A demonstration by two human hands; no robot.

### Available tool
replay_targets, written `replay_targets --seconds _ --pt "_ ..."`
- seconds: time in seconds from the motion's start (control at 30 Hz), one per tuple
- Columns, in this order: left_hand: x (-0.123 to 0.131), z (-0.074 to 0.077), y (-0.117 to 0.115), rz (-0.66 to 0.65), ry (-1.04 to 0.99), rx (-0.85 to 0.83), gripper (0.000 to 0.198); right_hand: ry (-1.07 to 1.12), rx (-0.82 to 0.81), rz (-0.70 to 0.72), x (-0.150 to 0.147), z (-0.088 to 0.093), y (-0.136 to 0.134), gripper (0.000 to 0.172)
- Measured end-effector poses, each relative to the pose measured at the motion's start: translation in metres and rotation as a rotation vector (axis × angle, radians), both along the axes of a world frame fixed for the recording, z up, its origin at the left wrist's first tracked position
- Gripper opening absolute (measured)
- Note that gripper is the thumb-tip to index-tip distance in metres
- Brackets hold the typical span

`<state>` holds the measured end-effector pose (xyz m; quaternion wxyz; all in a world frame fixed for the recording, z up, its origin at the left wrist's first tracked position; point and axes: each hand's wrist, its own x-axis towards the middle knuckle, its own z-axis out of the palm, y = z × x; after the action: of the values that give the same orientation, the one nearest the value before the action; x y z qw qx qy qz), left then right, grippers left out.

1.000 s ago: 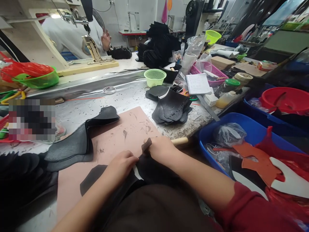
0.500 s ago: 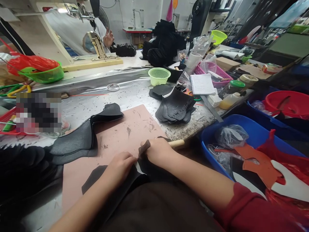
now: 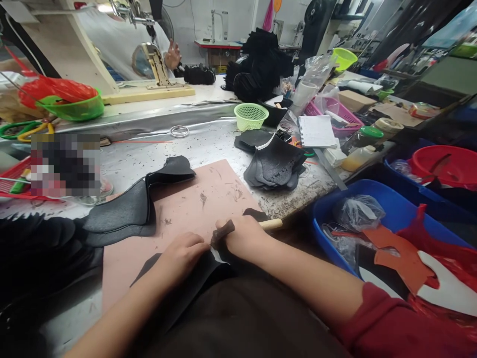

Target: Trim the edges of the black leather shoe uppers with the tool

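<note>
My right hand (image 3: 244,236) is closed round a hammer, close up by its dark head (image 3: 222,232). The pale wooden handle (image 3: 272,224) sticks out past my little-finger side. Beside it, my left hand (image 3: 188,253) presses with closed fingers on a black leather piece (image 3: 199,281) at the near edge of the pink board (image 3: 186,209). The hammer head almost touches my left fingertips. A folded black leather piece (image 3: 119,214) lies across the board's left side. Part of the piece under my left hand is hidden by my forearm.
Black cut pieces (image 3: 276,161) are stacked beyond the board; more black pieces (image 3: 40,263) are piled at left. A blue bin (image 3: 318,219) stands right of the table edge. A sewing machine (image 3: 48,54) and a co-worker's hand (image 3: 173,55) are at the back.
The whole view has shifted slightly, so the table things sit a little further right. The hammer head has tipped slightly; both hands keep their hold in nearly the same place.
</note>
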<state>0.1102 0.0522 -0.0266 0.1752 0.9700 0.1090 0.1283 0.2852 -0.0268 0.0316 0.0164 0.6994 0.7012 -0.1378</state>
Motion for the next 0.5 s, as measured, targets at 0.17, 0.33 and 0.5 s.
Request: replay_targets --seconds 0.17,0.33,0.5 --pt "-0.003 0.004 0.005 0.003 0.108 -0.118 0.03 -0.007 0.025 -0.039 -0.004 0.004 0.0 0.022" --pt "-0.008 0.002 0.006 0.01 0.135 -0.128 0.031 0.018 -0.079 0.04 -0.008 0.008 0.004 0.02" --pt "-0.013 0.006 0.006 0.042 0.158 -0.205 0.03 -0.022 -0.011 0.031 -0.011 0.008 0.009 0.022"
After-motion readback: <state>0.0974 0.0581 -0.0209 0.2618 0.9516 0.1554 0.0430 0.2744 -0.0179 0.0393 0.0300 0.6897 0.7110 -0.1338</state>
